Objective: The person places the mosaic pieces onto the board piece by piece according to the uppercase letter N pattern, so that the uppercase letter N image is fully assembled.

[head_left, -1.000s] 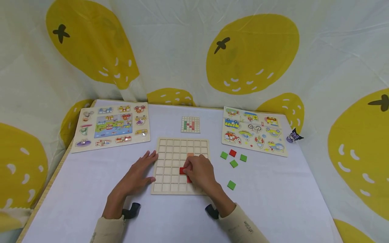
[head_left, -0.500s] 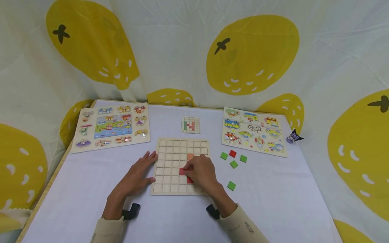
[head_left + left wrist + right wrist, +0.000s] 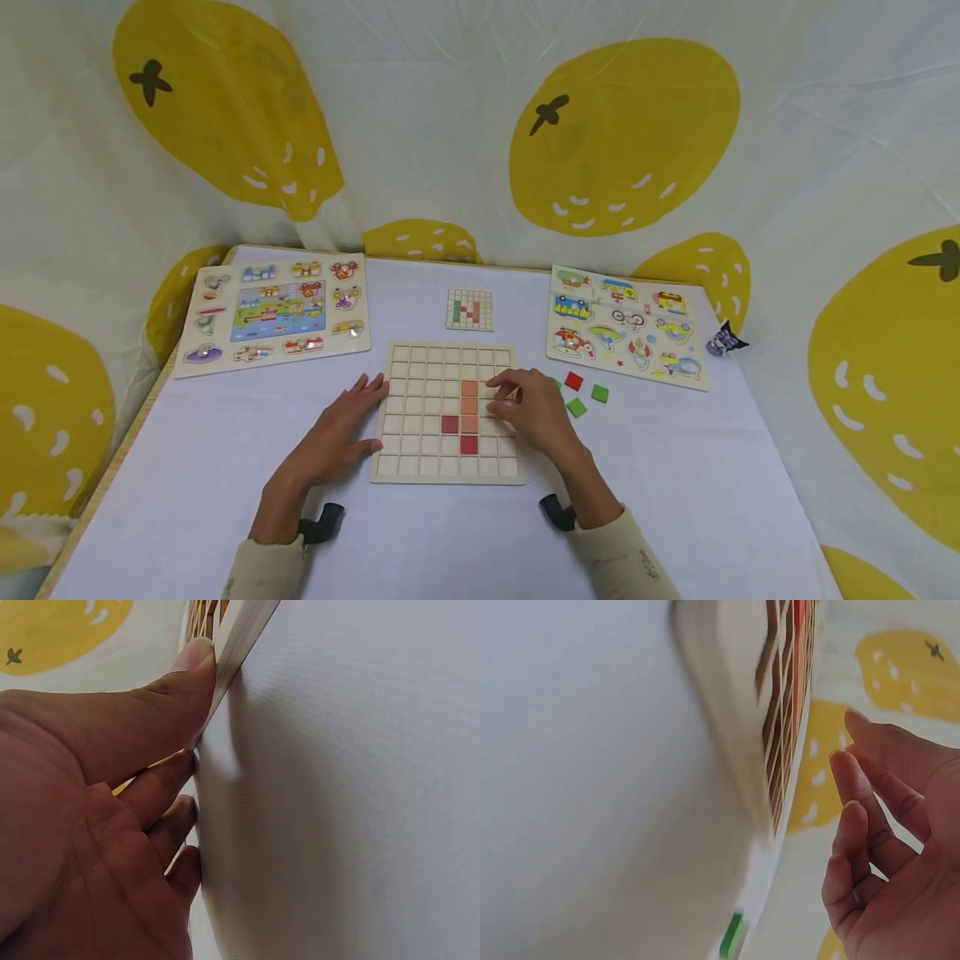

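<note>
A wooden grid board point(image 3: 408, 467) lies on the table before me. Three orange tiles point(image 3: 468, 406) stand in one column of its cells, with a red tile point(image 3: 468, 445) below them and another red tile point(image 3: 450, 424) to the left of the lowest. My left hand point(image 3: 341, 433) rests at the board's left edge, its thumb point(image 3: 176, 694) and fingertips against the rim. Over the board's right side hovers my right hand point(image 3: 536, 410), nothing between its thumb and loosely bent fingers point(image 3: 851, 825). It partly covers one of the loose green tiles.
Right of the board lie a loose red tile point(image 3: 573, 381) and green tiles point(image 3: 600, 393). A small pattern card point(image 3: 470, 309) sits behind the board. Picture puzzles stand at back left point(image 3: 352, 340) and back right point(image 3: 628, 357), with a small purple figure point(image 3: 724, 339) beyond.
My right hand has let go and moved right, off the tiles, uncovering the orange column and lower red tile. Its forearm now hides the nearest green tile. My left hand has stayed put.
</note>
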Motion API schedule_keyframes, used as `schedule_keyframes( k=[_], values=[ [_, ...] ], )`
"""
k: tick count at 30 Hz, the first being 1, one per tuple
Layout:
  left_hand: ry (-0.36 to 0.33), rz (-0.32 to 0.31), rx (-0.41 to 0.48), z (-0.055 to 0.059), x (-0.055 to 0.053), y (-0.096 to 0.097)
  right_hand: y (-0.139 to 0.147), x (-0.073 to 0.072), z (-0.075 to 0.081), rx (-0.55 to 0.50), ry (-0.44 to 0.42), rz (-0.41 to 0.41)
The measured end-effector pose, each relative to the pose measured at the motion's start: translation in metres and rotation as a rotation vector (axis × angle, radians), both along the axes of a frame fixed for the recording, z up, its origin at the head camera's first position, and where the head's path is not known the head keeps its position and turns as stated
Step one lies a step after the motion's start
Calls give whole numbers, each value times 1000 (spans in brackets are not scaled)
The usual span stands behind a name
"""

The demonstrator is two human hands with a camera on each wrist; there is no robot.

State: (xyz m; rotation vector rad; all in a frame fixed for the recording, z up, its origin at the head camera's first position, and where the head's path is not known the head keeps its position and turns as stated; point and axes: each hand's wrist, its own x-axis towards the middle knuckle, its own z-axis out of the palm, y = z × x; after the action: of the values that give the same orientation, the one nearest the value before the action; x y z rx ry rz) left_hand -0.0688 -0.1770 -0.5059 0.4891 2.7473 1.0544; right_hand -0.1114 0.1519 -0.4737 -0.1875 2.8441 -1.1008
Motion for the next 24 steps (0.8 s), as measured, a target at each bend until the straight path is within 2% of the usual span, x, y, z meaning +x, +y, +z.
schedule_keyframes(
  k=[5, 13, 20, 24],
  values=[
    [6, -2, 0, 0, 0, 0, 27, -7, 3, 15, 21, -63],
    [0, 1, 2, 1, 1, 0, 73, -19, -2, 42, 42, -116],
    [-1, 7, -3, 1, 1, 0, 103, -25, -3, 98, -52, -196],
    [-5, 9, -3, 2, 1, 1, 111, -27, -3, 144, -99, -209]
  ],
)
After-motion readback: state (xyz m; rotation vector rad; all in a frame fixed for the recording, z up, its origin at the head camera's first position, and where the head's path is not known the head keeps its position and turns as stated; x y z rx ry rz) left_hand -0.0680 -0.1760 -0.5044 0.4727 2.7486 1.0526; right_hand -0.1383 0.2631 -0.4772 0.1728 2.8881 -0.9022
